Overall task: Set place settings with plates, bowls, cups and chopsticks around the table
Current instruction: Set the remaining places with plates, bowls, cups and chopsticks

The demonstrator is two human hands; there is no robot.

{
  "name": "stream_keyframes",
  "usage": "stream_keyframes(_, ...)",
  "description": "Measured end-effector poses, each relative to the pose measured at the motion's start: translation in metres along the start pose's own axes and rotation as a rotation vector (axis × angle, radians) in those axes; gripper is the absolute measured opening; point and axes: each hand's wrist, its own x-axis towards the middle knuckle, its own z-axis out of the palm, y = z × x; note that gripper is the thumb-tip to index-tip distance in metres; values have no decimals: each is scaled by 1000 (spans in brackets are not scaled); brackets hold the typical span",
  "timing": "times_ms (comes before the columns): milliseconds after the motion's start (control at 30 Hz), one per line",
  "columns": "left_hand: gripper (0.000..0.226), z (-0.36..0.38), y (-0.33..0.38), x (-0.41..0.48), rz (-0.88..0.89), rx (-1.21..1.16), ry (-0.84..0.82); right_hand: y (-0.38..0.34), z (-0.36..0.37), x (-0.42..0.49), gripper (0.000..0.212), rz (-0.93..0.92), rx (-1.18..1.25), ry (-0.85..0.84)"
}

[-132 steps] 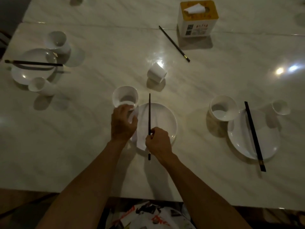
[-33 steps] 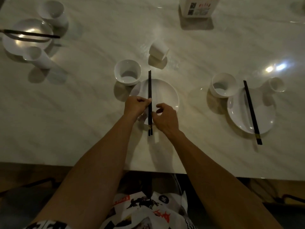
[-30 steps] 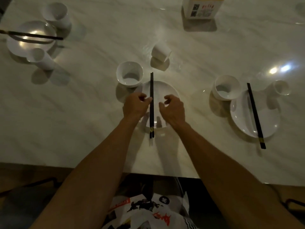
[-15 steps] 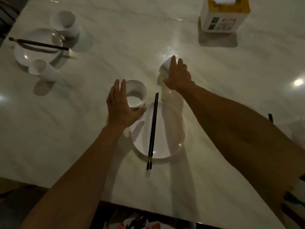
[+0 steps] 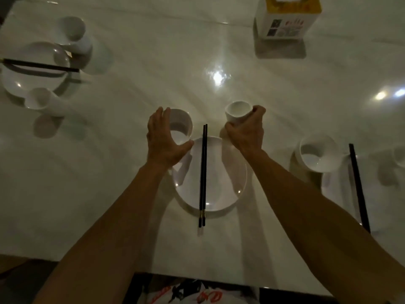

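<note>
From the head camera I see my left hand (image 5: 164,141) at the near setting with its fingers straight and close together, laid along the left wall of the white bowl (image 5: 183,126), thumb spread toward the plate (image 5: 221,178); nothing is gripped. The bowl sits at 11 o'clock of that plate, touching its rim. My right hand (image 5: 246,131) has its fingers curled round a small white cup (image 5: 236,113), tilted, at 1 o'clock of the plate; I cannot tell whether it is off the marble table (image 5: 153,62). The black chopsticks (image 5: 203,172) lie paired across the plate, 12 to 6. A tissue box (image 5: 287,18) stands at 1 o'clock, well apart.
</note>
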Motion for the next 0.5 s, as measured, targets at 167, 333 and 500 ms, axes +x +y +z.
stream_keyframes(167, 109, -3, -5, 4, 40, -25, -29, 8, 1, -29, 83, 25, 20, 51)
stream_keyframes(333, 116, -8, -14, 5, 50, -133, -130, 8, -1, -45, 88, 87, -71, 96)
stream_keyframes(500, 114, -17, -19, -15, 117, -55, -71, 9, -10, -58, 119, 141, -2, 5)
